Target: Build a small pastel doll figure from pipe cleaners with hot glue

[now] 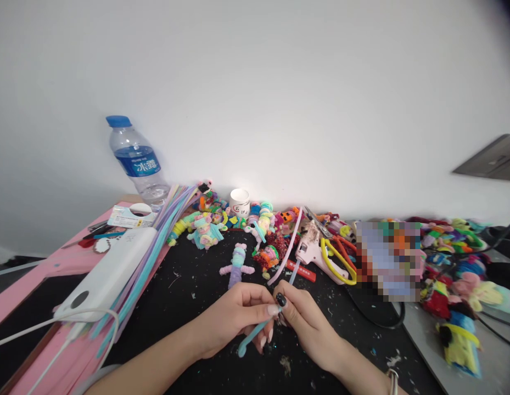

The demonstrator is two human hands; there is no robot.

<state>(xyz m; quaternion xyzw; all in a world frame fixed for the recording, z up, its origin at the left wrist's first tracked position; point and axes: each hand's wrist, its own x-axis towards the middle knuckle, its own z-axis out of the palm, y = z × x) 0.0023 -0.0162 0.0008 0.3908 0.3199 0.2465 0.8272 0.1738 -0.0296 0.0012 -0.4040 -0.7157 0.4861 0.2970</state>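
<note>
A light blue pipe cleaner [255, 336] with a small curl at its lower end is held between my two hands. My left hand [242, 318] pinches it between thumb and fingers. My right hand [306, 318] is closed around it, fingertips touching those of the left. A pale blue length [295, 271] shows above the right hand; I cannot tell whether it is the same stem. Just beyond my hands lies a pipe cleaner doll [238, 267] in purple, pink and mint. A pink pipe cleaner [288, 249] lies beside a pale pink glue gun [310, 245].
Yellow-handled scissors [340, 263] and a red strip [302, 271] lie near the glue gun. Leftward are a pipe cleaner bundle [150, 269], a white box-shaped device [108, 274] with a cable, and a water bottle [135, 159]. A white cup [240, 203] and several fuzzy figures line the wall.
</note>
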